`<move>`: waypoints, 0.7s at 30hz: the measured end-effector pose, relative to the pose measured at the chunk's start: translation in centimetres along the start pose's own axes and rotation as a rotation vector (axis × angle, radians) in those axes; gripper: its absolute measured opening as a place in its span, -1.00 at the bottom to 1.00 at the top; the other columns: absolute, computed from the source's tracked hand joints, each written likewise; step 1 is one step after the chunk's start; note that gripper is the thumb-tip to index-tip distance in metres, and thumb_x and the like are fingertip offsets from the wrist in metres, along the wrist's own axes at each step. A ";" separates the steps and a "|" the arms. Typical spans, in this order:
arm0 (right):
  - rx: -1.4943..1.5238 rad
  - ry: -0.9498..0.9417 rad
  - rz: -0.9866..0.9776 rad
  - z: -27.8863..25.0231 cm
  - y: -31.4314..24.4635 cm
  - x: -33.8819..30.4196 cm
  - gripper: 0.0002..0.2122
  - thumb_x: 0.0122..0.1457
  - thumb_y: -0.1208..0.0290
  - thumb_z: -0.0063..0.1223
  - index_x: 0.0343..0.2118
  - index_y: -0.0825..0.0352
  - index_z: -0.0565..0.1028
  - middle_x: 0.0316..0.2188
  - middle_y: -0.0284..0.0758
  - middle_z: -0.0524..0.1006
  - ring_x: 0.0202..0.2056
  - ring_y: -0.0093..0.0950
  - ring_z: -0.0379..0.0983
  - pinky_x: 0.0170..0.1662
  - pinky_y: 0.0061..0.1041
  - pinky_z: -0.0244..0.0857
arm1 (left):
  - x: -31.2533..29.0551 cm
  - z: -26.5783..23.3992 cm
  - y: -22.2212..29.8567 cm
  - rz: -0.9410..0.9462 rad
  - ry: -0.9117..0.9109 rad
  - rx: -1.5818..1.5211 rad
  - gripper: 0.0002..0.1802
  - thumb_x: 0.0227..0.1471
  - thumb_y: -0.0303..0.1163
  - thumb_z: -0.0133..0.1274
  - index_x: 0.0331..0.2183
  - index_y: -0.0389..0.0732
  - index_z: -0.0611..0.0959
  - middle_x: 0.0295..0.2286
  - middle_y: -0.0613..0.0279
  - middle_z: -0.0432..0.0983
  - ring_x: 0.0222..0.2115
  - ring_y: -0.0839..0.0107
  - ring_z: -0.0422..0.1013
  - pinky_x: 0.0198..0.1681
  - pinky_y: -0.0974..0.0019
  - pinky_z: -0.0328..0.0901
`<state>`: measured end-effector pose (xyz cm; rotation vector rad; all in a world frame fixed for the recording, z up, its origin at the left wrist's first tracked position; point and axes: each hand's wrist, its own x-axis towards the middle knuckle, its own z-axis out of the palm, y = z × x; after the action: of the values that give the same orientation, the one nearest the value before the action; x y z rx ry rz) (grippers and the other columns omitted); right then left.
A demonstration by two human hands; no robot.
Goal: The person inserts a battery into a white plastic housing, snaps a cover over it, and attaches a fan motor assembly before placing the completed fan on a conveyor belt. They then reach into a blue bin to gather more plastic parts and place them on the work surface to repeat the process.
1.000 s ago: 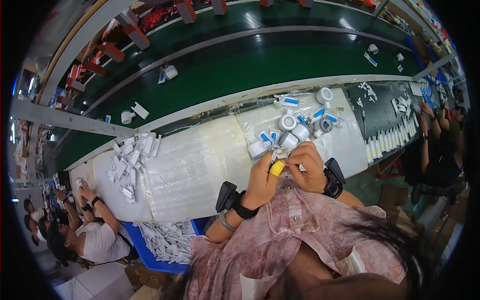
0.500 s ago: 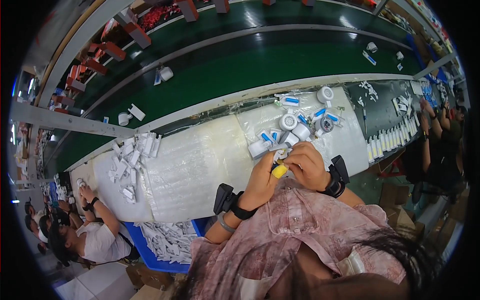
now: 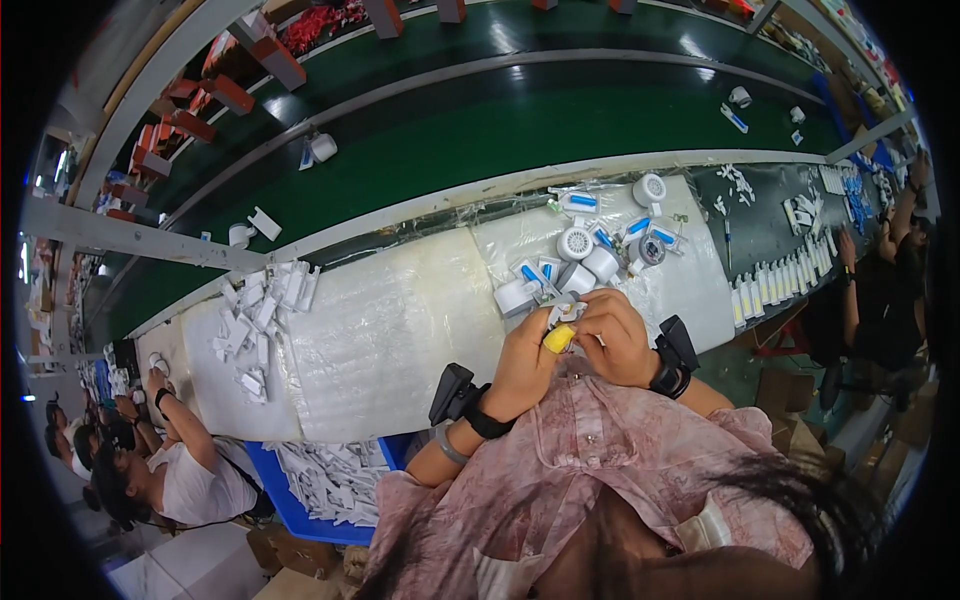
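In front of my chest both hands are closed around a small white and grey plastic part [image 3: 566, 311], mostly hidden by the fingers. My left hand [image 3: 520, 370] pinches it from the left. A bright yellow piece [image 3: 558, 338] sits at the fingertips between the hands; whether it is worn on a finger or held I cannot tell. My right hand [image 3: 618, 340] grips from the right with bent fingers. Just beyond the hands lies a cluster of round white housings, one with a slotted face [image 3: 575, 243], among white pieces with blue strips [image 3: 583, 202].
A padded white worktop [image 3: 390, 320] runs across, with a pile of white plastic parts [image 3: 262, 320] at left. Below it stands a blue bin [image 3: 300, 520] of similar parts. A green conveyor belt [image 3: 440, 130] carries scattered pieces. Co-workers sit at left [image 3: 205, 485] and right.
My hands stay at the same spot, with a slight shift of the fingers around the part. Pieces on the belt have moved a little to the left. The left co-worker's arm has shifted.
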<state>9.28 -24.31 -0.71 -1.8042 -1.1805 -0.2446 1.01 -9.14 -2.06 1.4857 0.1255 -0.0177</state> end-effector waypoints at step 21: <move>-0.077 -0.163 0.446 1.3 5.0 -2.1 -0.86 0.04 0.52 0.17 -0.33 0.34 0.48 -0.37 -0.26 0.52 -0.31 -0.27 0.44 -0.23 -0.39 0.27 | 13.2 -17.2 -9.2 -0.108 0.385 -0.029 -0.65 0.23 -0.23 -0.19 -0.05 -0.23 0.43 -0.31 0.10 0.49 -0.45 0.43 0.48 -0.44 0.35 0.45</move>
<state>11.78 -25.12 -5.64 -2.1318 -0.8537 0.1188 12.06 8.06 -13.80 1.4384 0.5149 0.1823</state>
